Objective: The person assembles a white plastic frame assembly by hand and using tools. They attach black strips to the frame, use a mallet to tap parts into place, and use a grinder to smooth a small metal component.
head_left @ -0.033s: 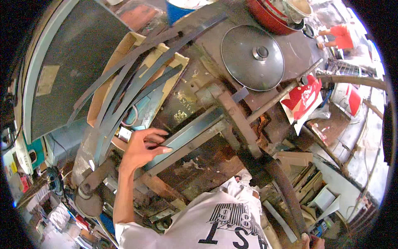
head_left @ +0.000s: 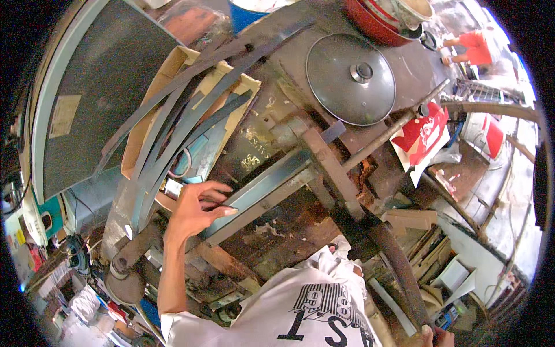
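my left hand [head_left: 199,211] is nearer: thumb and fingers parted over the flat blue-grey metal strip [head_left: 269,184], can't tell if touching. strip's long axis runs up-right from those fingers to the thick brown metal crossbar [head_left: 334,173]. my right hand [head_left: 439,336], well apart, wraps the long dark metal lever [head_left: 398,272].

Blue-grey is shown by the metal strip [head_left: 263,186]; the white shirt [head_left: 248,315] is printed with black stripes. The card [head_left: 426,134] is patterned red and white; the bucket [head_left: 244,21] is coloured blue.
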Motion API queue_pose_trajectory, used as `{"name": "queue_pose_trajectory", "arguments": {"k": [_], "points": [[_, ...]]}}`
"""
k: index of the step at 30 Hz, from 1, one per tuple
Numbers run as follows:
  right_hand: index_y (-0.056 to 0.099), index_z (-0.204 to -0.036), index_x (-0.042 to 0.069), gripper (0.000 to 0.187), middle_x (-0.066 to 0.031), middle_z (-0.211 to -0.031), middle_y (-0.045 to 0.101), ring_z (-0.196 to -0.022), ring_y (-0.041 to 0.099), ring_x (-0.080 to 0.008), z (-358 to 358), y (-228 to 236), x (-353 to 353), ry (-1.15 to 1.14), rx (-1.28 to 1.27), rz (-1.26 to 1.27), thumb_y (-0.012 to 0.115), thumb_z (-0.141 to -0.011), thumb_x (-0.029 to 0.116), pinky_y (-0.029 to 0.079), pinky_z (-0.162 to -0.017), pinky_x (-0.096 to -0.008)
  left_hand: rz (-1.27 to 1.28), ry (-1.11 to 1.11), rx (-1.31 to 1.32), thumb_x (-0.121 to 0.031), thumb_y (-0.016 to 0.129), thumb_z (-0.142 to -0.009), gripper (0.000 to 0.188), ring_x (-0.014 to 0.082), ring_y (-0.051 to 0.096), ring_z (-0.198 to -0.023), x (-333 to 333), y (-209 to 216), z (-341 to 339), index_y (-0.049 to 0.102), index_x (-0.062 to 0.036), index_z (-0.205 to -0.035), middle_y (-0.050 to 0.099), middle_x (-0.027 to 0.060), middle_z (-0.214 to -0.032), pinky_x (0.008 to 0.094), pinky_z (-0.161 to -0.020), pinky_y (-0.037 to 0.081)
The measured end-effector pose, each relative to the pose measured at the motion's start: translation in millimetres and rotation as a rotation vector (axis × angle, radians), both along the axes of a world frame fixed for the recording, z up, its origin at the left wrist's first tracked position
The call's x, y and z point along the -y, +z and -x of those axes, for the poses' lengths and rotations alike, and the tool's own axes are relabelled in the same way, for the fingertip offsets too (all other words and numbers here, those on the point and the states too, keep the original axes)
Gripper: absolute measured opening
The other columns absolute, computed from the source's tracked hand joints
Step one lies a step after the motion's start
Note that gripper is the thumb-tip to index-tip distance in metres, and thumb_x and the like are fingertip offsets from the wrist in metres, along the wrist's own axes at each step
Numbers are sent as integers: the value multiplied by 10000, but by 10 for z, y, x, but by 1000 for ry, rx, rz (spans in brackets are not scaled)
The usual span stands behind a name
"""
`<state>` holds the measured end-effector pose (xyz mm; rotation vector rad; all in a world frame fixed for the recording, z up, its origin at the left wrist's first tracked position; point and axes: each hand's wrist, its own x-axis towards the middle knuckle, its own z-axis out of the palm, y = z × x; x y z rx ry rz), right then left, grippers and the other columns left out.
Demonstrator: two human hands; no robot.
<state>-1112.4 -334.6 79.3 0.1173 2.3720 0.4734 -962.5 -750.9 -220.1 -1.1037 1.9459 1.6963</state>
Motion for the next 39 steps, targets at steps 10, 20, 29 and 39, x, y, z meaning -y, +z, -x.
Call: {"name": "queue_pose_trajectory", "arguments": {"k": [10, 20, 29, 39], "points": [[675, -889, -37, 484, -280, -675, 566, -629, 543, -470, 159, 94, 94, 24, 58, 145, 560, -969, 427, 404, -555, -475, 219, 1, -236, -200, 815, -784, 292, 130, 686, -732, -347, -188, 572, 730, -4, -982, 735, 102, -814, 294, -705, 538], [635, -832, -81, 574, -287, -656, 548, -594, 534, -435, 90, -33, -1, -14, 71, 116, 565, -958, 475, 394, -565, -482, 203, -8, -313, -183, 810, -778, 224, 95, 644, -605, -399, -328, 806, 743, 15, -857, 716, 114, -705, 263, -585, 517], [654, -899, -73, 615, -287, -679, 562, -607, 512, -432, 109, -33, 52, -87, 83, 97, 560, -943, 534, 409, -595, -480, 208, 17, -349, -204, 818, -778, 238, 77, 615, -562, -423, -423, 791, 743, 13, -843, 705, 106, -668, 254, -541, 501], [643, -894, -77, 586, -279, -669, 551, -595, 497, -419, 62, -73, -93, -39, 45, 121, 557, -957, 500, 406, -588, -469, 199, -19, -312, -212, 790, -806, 188, 90, 618, -592, -393, -327, 840, 741, -32, -790, 696, 53, -678, 259, -550, 492]]}}
